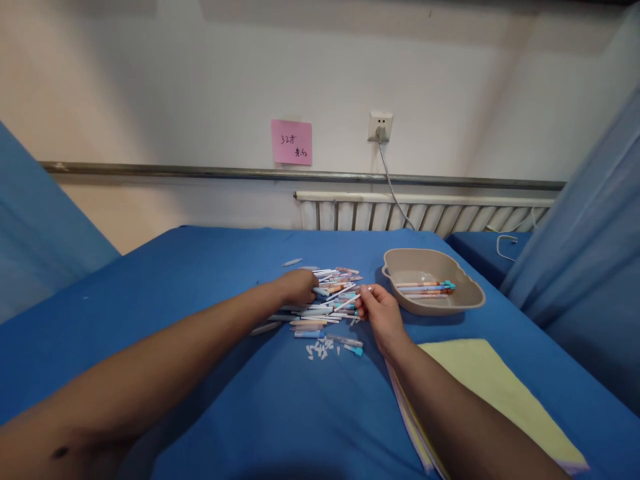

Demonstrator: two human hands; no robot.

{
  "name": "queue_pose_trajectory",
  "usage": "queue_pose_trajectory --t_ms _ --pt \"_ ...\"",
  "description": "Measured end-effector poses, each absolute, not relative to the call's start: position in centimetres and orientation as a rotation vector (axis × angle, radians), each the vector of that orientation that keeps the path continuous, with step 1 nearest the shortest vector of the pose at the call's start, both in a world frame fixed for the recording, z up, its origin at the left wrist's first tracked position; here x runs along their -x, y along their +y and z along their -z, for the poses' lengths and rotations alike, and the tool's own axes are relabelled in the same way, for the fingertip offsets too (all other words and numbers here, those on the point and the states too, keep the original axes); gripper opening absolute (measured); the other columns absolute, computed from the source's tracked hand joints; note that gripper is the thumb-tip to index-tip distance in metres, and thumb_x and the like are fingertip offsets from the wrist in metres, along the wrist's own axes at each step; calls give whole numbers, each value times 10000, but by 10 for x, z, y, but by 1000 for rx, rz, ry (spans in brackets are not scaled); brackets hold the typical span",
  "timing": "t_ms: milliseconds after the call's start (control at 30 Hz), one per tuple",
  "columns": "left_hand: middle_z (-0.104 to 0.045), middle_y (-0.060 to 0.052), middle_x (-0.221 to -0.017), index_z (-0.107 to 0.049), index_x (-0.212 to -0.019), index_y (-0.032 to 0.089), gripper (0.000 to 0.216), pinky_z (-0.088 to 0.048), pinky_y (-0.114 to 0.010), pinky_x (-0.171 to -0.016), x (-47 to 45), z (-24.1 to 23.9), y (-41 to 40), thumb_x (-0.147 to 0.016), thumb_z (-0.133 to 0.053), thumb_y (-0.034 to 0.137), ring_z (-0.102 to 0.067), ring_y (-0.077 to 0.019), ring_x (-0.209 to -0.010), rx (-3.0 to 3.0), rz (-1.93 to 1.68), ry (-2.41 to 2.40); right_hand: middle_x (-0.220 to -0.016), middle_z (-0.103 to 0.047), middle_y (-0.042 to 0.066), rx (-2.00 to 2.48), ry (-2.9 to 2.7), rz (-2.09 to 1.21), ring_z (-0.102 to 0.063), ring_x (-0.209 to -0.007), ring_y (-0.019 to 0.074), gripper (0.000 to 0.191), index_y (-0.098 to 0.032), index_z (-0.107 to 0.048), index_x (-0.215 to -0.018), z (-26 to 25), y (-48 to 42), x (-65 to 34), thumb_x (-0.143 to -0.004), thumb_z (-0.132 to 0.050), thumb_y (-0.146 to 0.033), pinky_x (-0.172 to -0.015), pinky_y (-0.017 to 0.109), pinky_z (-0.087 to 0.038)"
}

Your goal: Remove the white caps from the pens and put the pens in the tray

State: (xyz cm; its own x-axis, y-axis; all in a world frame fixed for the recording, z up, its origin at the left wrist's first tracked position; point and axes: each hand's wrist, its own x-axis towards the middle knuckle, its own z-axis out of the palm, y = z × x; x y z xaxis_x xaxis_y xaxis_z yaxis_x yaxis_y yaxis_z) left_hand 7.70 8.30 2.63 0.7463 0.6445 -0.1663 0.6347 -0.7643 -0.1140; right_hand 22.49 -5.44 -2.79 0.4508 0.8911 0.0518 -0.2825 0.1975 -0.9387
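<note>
your left hand (299, 285) rests curled on the pen pile (325, 307), mid table (200, 280); grip unclear. your right hand (379, 312) pinches a white pen (350, 300) by its tip, just beside the pile. tray (465, 303) w/ a few pens sits to the right.

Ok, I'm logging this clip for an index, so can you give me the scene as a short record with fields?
surface: blue table
left hand: resting on the pen pile, fingers curled among the pens
right hand: pinching one thin white pen part at the pile's right edge
caps: small white bits, loose, just in front of the pile
tray: beige, right of the pile, a few finished pens inside
paper: yellow sheets under the right forearm
wall: pink note, socket
</note>
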Motion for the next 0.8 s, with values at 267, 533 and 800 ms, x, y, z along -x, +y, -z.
queue_pose_trajectory --t_ms 267,533,800 --pt "-712 -71 -747 -701 -760 204 200 -352 -258 -537 -62 -38 98 -714 -528 293 -606 -193 -642 2873 -263 -1109 -552 -563 -41 1080 -718 -935 -454 -427 64 371 -171 -572 -722 28 -55 -225 -695 -657 -531 -408 176 -328" --pt "-717 -70 -789 -698 -776 208 171 -388 -253 -583 -68 -32 92 -702 -567 289 -627 -208 -726 2861 -268 -1107 -559 -571 -31 1103 -752 -934 -461 -424 70 396 -166 -583 -728 31 -55 -225 -682 -660 -552 -393 177 -330" --pt "-717 -135 -846 -710 -772 179 191 -417 -285 -615 -77 -26 85 -734 -557 288 -642 -252 -763 2839 -287 -1113 -540 -568 -38 1117 -766 -931 -455 -416 68 402 -170 -581 -718 29 -55 -223 -683 -647 -565 -394 179 -333"
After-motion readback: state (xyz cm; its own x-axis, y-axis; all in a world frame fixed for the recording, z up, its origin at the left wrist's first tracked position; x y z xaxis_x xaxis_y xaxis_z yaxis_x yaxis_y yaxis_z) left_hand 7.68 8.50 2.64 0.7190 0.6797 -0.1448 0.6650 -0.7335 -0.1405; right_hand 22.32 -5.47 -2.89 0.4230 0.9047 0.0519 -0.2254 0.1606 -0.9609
